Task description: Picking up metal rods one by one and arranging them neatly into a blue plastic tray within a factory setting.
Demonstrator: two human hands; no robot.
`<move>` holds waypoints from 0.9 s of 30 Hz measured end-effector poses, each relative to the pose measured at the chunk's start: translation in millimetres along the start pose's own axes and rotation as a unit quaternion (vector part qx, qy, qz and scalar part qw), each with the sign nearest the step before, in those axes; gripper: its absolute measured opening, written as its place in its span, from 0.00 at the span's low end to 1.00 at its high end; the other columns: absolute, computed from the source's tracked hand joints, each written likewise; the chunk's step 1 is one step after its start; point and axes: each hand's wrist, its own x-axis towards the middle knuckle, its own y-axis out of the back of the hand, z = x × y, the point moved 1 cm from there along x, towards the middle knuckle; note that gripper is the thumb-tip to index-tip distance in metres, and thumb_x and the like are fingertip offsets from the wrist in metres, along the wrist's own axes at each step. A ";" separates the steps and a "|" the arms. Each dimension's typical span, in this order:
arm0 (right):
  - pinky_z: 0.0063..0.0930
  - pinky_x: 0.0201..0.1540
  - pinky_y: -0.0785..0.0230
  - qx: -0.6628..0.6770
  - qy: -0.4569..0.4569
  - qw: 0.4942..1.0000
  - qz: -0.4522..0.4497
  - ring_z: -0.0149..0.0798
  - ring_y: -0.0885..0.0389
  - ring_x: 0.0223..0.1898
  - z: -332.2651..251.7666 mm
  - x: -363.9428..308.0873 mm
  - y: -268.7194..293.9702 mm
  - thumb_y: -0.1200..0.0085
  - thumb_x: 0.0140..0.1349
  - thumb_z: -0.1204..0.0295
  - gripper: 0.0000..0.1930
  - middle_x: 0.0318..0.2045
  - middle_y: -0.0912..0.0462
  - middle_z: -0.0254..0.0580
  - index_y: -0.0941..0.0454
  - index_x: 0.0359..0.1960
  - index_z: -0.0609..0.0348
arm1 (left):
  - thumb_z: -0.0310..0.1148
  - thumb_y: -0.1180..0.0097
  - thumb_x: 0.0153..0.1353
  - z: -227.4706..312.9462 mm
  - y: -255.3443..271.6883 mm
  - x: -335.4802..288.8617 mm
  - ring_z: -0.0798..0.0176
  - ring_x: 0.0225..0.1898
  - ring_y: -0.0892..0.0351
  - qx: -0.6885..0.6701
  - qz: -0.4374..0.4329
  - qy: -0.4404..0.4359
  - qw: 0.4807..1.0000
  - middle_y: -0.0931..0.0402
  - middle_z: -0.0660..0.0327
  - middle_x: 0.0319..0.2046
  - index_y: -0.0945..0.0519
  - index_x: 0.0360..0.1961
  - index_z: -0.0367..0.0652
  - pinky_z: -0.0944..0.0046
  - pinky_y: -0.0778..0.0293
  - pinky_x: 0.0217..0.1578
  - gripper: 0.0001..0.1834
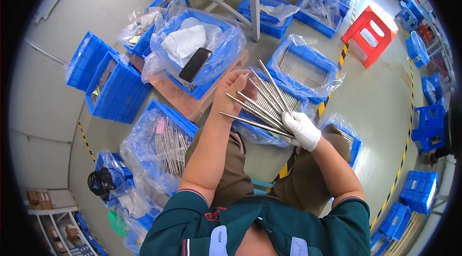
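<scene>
A fan of several slim silvery metal rods [262, 111] spreads from my right hand [302, 130], which wears a white glove and is closed around their near right ends. My bare left hand [234, 91] is at the far left ends of the rods, its fingers apart and slightly bent, partly behind them. It does not appear to grip any rod. Directly beneath the rods is a blue crate [257, 133] lined with clear plastic and filled with similar rods. Another lined crate [332, 75] of rods lies just beyond it.
A black phone [195, 64] rests on a plastic-lined blue crate [211, 90] at the far left. Nearer on the left is a crate of loose rods [172, 147]. A red stool [369, 36] stands at the far right. A metal table leg [254, 6] rises ahead.
</scene>
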 end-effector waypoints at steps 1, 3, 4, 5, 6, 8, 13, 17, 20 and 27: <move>0.17 0.16 0.47 0.001 0.000 1.000 0.000 0.23 0.37 0.13 -1.0 -0.4 -1.0 0.54 0.63 0.50 0.22 0.14 0.31 0.32 0.30 0.26 0.57 | 0.44 0.44 0.58 0.3 0.6 -0.2 0.65 0.27 0.23 -0.003 -0.001 0.004 1.000 0.23 0.56 0.31 0.24 0.40 0.37 0.66 0.24 0.28 0.19; 0.17 0.16 0.45 0.009 0.010 0.999 0.037 0.23 0.35 0.14 -5.5 -1.4 -3.4 0.53 0.63 0.51 0.20 0.17 0.29 0.32 0.30 0.28 0.57 | 0.42 0.44 0.58 1.1 0.2 -0.6 0.65 0.26 0.23 -0.006 -0.001 0.009 1.000 0.23 0.56 0.30 0.24 0.39 0.37 0.66 0.24 0.28 0.17; 0.17 0.17 0.42 0.029 0.001 0.999 0.039 0.23 0.33 0.15 -5.7 -1.0 -1.7 0.52 0.64 0.55 0.17 0.19 0.28 0.31 0.28 0.32 0.57 | 0.37 0.43 0.58 2.3 -1.5 -0.7 0.66 0.25 0.23 -0.023 -0.009 0.001 1.000 0.23 0.56 0.30 0.24 0.39 0.37 0.69 0.25 0.27 0.14; 0.17 0.17 0.42 0.030 0.001 0.999 0.039 0.23 0.33 0.15 -5.6 -1.0 -1.1 0.52 0.64 0.55 0.17 0.19 0.28 0.31 0.28 0.32 0.57 | 0.33 0.43 0.57 2.7 -2.6 -0.9 0.67 0.24 0.22 -0.039 -0.017 -0.007 0.999 0.22 0.55 0.29 0.24 0.38 0.38 0.72 0.25 0.25 0.12; 0.17 0.17 0.42 0.034 0.000 0.998 0.052 0.23 0.33 0.15 -5.5 -1.3 -0.8 0.52 0.64 0.58 0.15 0.19 0.27 0.31 0.28 0.32 0.58 | 0.33 0.43 0.57 2.3 -3.0 -0.9 0.67 0.24 0.22 -0.039 -0.017 -0.006 0.999 0.22 0.55 0.29 0.24 0.38 0.38 0.72 0.25 0.25 0.12; 0.17 0.18 0.42 0.057 0.003 0.996 0.066 0.22 0.34 0.17 -3.9 -1.3 1.2 0.50 0.63 0.64 0.10 0.21 0.26 0.30 0.26 0.36 0.60 | 0.30 0.44 0.57 1.0 -3.9 -1.0 0.67 0.24 0.22 -0.035 -0.005 -0.015 0.999 0.22 0.55 0.29 0.24 0.37 0.37 0.72 0.25 0.25 0.09; 0.16 0.20 0.42 0.049 -0.013 0.996 0.071 0.20 0.34 0.19 -5.9 -3.0 6.0 0.48 0.63 0.67 0.10 0.24 0.25 0.29 0.25 0.40 0.61 | 0.29 0.45 0.57 1.7 -11.2 -2.8 0.66 0.25 0.22 -0.002 -0.005 -0.025 1.000 0.22 0.54 0.29 0.25 0.38 0.38 0.71 0.25 0.28 0.08; 0.15 0.22 0.40 0.080 0.004 0.995 0.067 0.19 0.32 0.22 1.1 -0.9 10.1 0.48 0.62 0.68 0.11 0.27 0.24 0.28 0.25 0.42 0.62 | 0.33 0.45 0.60 1.6 -11.3 -3.7 0.65 0.28 0.21 0.036 -0.065 0.005 0.997 0.21 0.50 0.33 0.29 0.43 0.39 0.69 0.25 0.30 0.13; 0.15 0.25 0.38 0.091 0.019 0.993 0.072 0.19 0.31 0.24 1.2 -1.3 11.7 0.47 0.62 0.68 0.12 0.28 0.23 0.29 0.25 0.43 0.63 | 0.35 0.46 0.60 -3.3 -8.6 -6.0 0.68 0.28 0.22 0.071 -0.072 -0.020 0.995 0.21 0.54 0.33 0.25 0.44 0.35 0.71 0.26 0.30 0.15; 0.16 0.27 0.37 0.099 0.018 0.993 0.066 0.20 0.30 0.26 2.5 -0.7 12.0 0.47 0.62 0.68 0.12 0.29 0.23 0.30 0.24 0.41 0.64 | 0.32 0.43 0.58 4.0 -10.7 -8.2 0.70 0.31 0.25 0.125 -0.084 0.050 0.987 0.23 0.61 0.32 0.25 0.46 0.32 0.72 0.28 0.33 0.17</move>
